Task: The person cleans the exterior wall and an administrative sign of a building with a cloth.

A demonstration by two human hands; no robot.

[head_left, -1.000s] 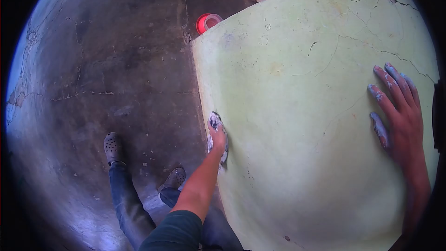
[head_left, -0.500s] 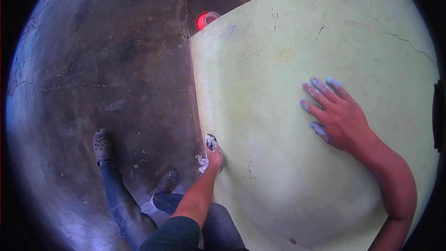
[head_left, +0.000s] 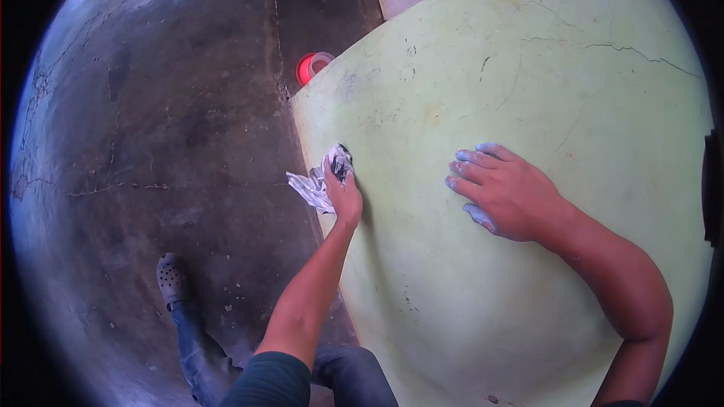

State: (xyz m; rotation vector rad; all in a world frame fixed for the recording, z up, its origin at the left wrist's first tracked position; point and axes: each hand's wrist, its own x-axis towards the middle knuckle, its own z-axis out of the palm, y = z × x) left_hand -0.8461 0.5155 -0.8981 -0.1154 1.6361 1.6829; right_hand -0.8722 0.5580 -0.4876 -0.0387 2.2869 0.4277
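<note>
A crumpled white and dark cloth (head_left: 311, 187) is gripped in my left hand (head_left: 345, 197), pressed against the pale green wall (head_left: 452, 294) near its left edge. Part of the cloth hangs out to the left, over the dark floor. On the right, my right hand (head_left: 507, 190) rests on the same green surface with its fingers apart and nothing in it. Its fingertips and thumb are coated with something whitish blue.
A red container (head_left: 305, 69) and a clear one (head_left: 320, 62) show behind the wall's upper left corner. Cracks run over the dark floor (head_left: 204, 128) and the wall's upper part. A grey clog (head_left: 171, 280) is on my foot at the lower left.
My left hand has moved up along the wall's edge with the cloth, which now spreads further left. My right hand sits slightly left and lower in view. The view has shifted, and one clog has left sight.
</note>
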